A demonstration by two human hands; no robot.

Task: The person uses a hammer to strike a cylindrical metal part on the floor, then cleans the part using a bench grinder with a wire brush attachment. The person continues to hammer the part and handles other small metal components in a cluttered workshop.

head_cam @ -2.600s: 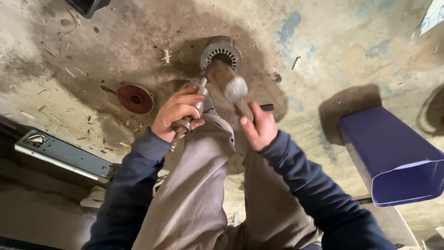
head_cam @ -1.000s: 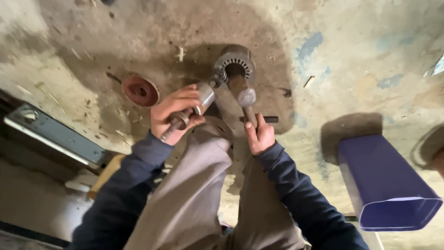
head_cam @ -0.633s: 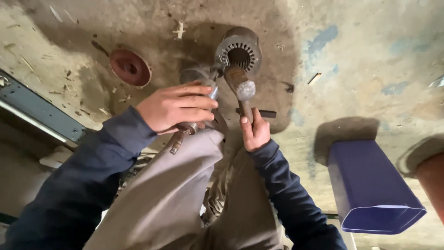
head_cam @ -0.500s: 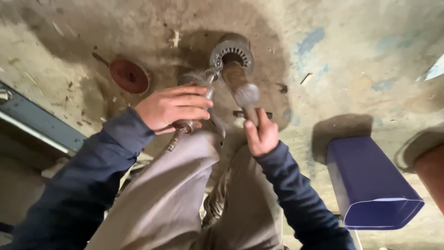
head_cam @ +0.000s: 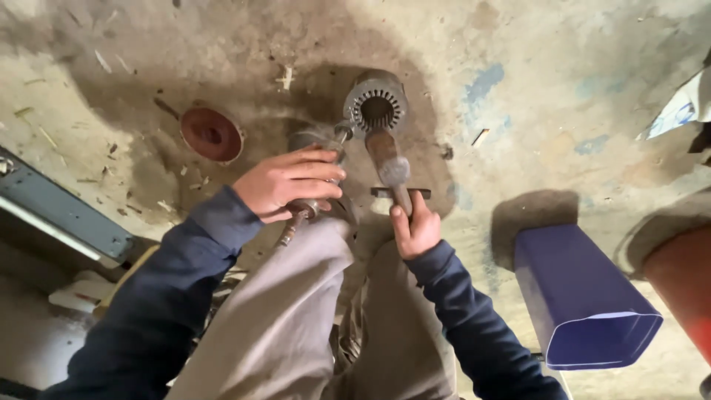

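A round metal motor stator [head_cam: 376,108] with a slotted inner ring lies on the stained concrete floor in front of my knees. My left hand [head_cam: 290,182] grips a metal chisel-like rod [head_cam: 317,170] whose tip rests at the stator's left rim. My right hand [head_cam: 416,227] grips the handle of a hammer [head_cam: 388,164], whose steel head hangs just below the stator. A short dark metal bar [head_cam: 400,192] lies across the floor under the hammer handle.
A rusty red round cap [head_cam: 212,135] lies on the floor at the left. A blue rectangular bin [head_cam: 585,304] stands at the right, with a red container [head_cam: 685,285] beyond it. A grey metal rail [head_cam: 59,215] runs along the left edge. Debris litters the floor.
My head has shifted, so the view has moved a little. The hammer head stays just below the stator and the left hand keeps the rod against its rim.
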